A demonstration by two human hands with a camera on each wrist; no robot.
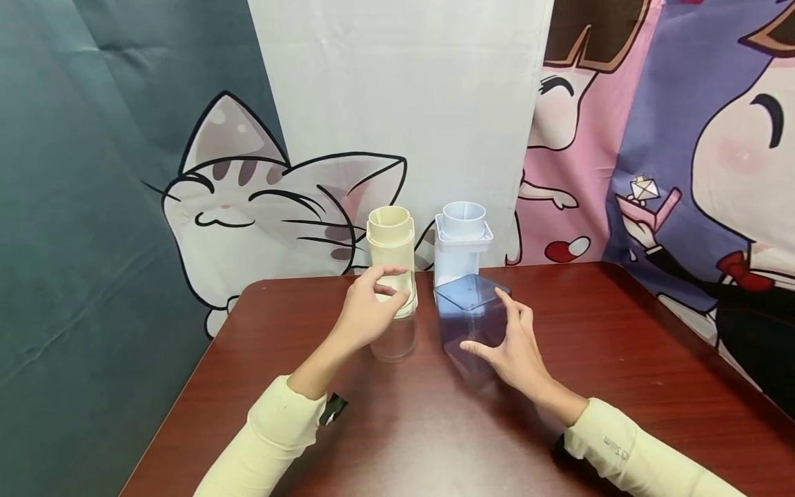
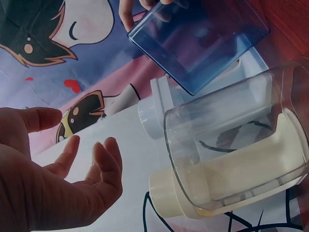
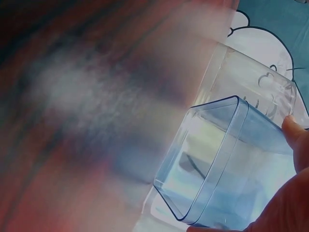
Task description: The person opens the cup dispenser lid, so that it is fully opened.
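Observation:
My right hand (image 1: 518,348) grips a see-through blue square container (image 1: 472,328) between thumb and fingers. That container stands in front of a white holder (image 1: 464,231) with a round neck at its top. Beside it is a cream holder (image 1: 390,235) of similar build. In front of the cream piece is a clear colourless container (image 1: 395,338), seen in the left wrist view as a clear shell (image 2: 231,106) before it. My left hand (image 1: 369,310) hovers near this clear container's top with loosely curved fingers (image 2: 106,164), holding nothing; the left wrist view shows a gap between them.
The red-brown wooden table (image 1: 397,428) has its back edge just behind the holders. A printed cloth backdrop (image 1: 397,83) with cartoon figures hangs right behind it. A small black item (image 1: 333,408) shows at the left cuff.

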